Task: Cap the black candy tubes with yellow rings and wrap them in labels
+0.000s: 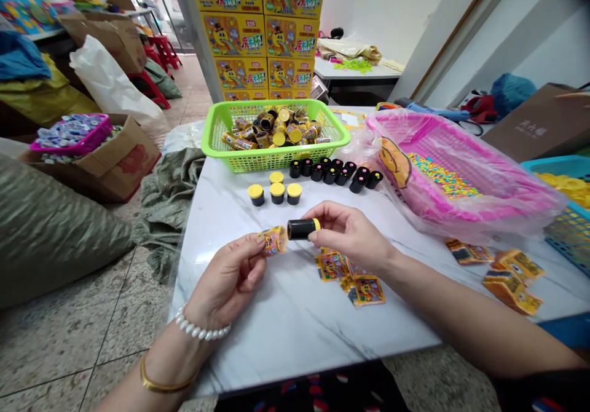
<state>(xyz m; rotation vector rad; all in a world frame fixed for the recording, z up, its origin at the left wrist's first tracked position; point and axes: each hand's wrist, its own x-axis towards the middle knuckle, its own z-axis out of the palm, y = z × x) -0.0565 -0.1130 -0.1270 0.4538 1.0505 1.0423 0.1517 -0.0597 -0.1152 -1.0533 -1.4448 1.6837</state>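
Between thumb and fingers, my left hand (237, 270) pinches a small printed yellow sleeve (275, 241), its opening facing right. My right hand (348, 230) grips a black cup with a yellow lid (302, 229), lying sideways, its dark end close to the sleeve's mouth. Whether the two touch I cannot tell. More flat printed sleeves (369, 290) lie on the table under my right wrist. Beyond my hands stand several black cups with yellow lids (277, 192). To their right is a group of black cups (342, 176), some with small coloured beads on top.
A green basket (276, 163) of wrapped cups stands at the back. On the right are a pink basket (488, 218) of coloured beads, sleeve stacks (514, 283) and a blue basket (571, 240) of yellow lids. Yellow cartons (239, 35) are stacked behind the table (286, 332).
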